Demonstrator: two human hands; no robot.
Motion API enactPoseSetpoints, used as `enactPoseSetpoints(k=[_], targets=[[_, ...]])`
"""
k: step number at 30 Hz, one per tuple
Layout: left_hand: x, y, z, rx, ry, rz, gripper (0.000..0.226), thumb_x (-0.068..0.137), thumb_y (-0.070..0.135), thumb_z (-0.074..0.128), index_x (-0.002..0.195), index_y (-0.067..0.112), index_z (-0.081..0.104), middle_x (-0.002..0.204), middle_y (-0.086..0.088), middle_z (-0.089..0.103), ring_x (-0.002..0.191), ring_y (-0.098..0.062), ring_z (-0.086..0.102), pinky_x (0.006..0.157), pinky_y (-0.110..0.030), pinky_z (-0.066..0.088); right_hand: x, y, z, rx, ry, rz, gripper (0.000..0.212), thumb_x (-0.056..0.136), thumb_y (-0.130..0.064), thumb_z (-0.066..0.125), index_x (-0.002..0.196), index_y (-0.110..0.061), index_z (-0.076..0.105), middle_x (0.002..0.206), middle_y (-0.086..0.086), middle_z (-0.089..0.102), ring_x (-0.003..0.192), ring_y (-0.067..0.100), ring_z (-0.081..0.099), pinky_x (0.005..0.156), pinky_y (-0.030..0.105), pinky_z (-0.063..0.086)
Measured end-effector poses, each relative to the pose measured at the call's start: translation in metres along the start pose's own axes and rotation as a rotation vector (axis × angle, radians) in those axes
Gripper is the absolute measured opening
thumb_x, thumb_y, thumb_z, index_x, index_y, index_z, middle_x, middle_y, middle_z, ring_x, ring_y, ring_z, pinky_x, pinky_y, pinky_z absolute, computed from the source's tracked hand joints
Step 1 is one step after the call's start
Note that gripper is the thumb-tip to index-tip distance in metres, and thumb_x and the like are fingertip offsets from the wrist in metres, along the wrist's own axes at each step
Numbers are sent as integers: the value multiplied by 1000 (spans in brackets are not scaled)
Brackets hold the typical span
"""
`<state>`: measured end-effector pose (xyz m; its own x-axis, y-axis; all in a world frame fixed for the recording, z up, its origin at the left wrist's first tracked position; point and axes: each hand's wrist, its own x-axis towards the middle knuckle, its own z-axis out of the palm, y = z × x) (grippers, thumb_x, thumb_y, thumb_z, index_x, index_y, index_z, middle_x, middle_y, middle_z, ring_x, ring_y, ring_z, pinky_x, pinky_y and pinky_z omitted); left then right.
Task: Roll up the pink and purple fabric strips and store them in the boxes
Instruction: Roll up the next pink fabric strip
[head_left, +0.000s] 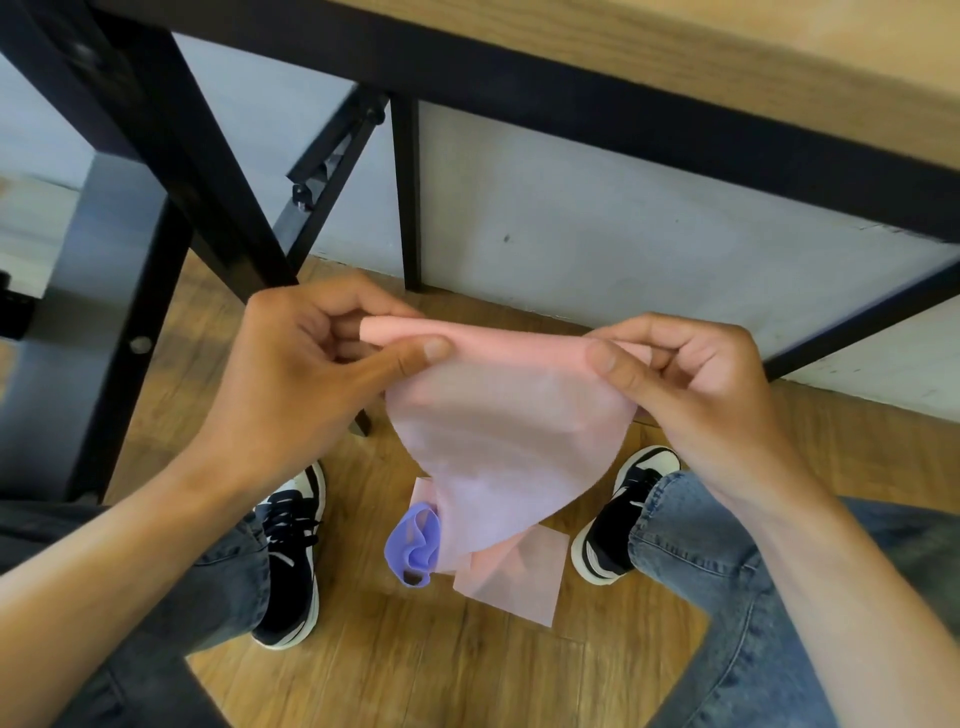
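Observation:
A translucent pink fabric strip (506, 431) hangs between my two hands, its top edge wound into a thin roll. My left hand (311, 374) pinches the roll's left end between thumb and curled fingers. My right hand (696, 384) pinches the right end the same way. The strip's loose tail drops down and lies on the wooden floor between my feet. A purple fabric strip (413, 545) lies crumpled on the floor beside that tail. No boxes are in view.
A black metal table frame (218, 197) and wooden tabletop (727, 62) stand right ahead and above. My two sneakers (291, 551) and jeans-clad legs flank the fabric on the wooden floor (415, 665). A pale wall panel sits behind the table legs.

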<state>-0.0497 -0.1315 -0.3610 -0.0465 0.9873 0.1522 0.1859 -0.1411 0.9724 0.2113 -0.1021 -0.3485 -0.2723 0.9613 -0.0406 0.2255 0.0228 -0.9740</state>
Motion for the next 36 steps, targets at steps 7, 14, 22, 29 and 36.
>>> enactPoseSetpoints(k=[7, 14, 22, 29, 36], targets=[[0, 0, -1, -18, 1, 3, 28, 74, 26, 81, 100, 19, 73, 90, -5, 75, 77, -32, 72, 69, -38, 63, 0, -2, 1, 25, 7, 4, 11, 76, -27, 78, 86, -25, 80, 83, 1, 79, 74, 14, 75, 66, 26, 59], [0, 0, -1, -7, 13, -9, 10, 80, 24, 77, 86, 18, 72, 81, 2, 76, 73, -14, 74, 63, -27, 61, -1, -4, 0, 47, -27, -6, 26, 76, -25, 81, 101, -20, 76, 91, 1, 80, 80, 17, 76, 67, 24, 58], [-1, 1, 0, 4, -37, 10, 20, 76, 23, 79, 93, 14, 73, 87, 3, 76, 77, -13, 75, 67, -21, 60, 0, 0, -1, -9, 10, -15, 10, 86, -28, 71, 93, -25, 79, 84, 1, 79, 76, 13, 73, 65, 22, 56], [-1, 1, 1, -5, -19, -19, 23, 74, 25, 80, 95, 17, 74, 86, 4, 77, 73, -14, 75, 64, -22, 60, 1, -1, 1, 23, 18, -12, 17, 74, -20, 81, 90, -18, 77, 83, 0, 78, 72, 10, 73, 63, 18, 55], [-1, 1, -1, 24, 4, -1, 6, 83, 26, 75, 84, 20, 74, 79, 3, 75, 70, -17, 73, 60, -32, 62, -1, -1, -1, -6, -41, -14, 21, 77, -29, 80, 97, -25, 78, 90, 1, 79, 73, 15, 71, 64, 29, 56]])
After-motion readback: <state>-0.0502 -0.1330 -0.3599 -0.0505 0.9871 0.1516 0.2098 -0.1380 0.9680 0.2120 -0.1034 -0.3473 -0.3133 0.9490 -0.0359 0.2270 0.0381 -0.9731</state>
